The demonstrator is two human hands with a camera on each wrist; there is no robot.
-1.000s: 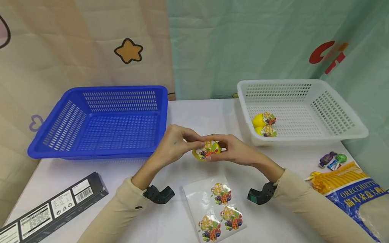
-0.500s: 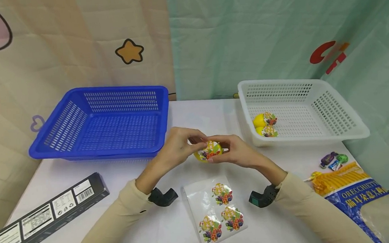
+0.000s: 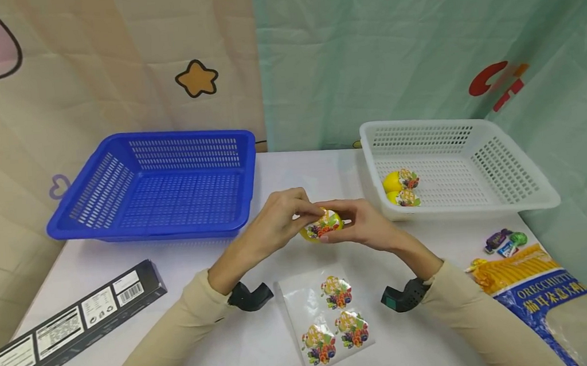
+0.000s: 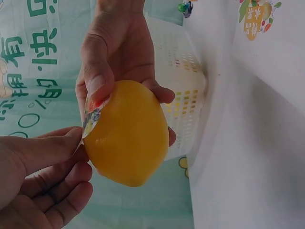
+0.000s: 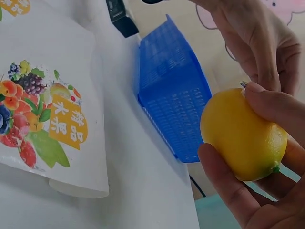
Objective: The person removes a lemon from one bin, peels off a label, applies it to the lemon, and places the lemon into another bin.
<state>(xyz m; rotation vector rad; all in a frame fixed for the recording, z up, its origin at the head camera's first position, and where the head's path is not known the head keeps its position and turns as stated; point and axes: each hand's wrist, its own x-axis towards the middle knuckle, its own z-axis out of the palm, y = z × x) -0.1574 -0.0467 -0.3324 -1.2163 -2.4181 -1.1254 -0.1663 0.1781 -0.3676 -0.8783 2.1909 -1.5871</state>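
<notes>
A yellow lemon [image 5: 238, 136] is held up off the table between my hands. My right hand [image 3: 366, 224] grips it from the right, fingers and thumb round its sides. A fruit-print sticker [image 3: 326, 224] lies over part of the lemon, and one edge stands off the skin in the left wrist view. My left hand [image 3: 278, 218] pinches that edge between thumb and forefinger. The left hand's other fingers are loosely curled beside the lemon. Below the hands lies a white sticker sheet [image 3: 294, 309] with 3 fruit stickers on it.
A blue basket [image 3: 147, 234] stands at the back left. At the back right, a white basket [image 3: 461, 211] holds two stickered lemons [image 3: 392, 181]. A long dark box [image 3: 153, 277] lies left; wrapped candies [image 3: 507, 241] and a pasta bag [image 3: 550, 289] lie right.
Both hands have shifted slightly to the right together with the lemon. The left hand's fingers have moved along the sticker's upper edge.
</notes>
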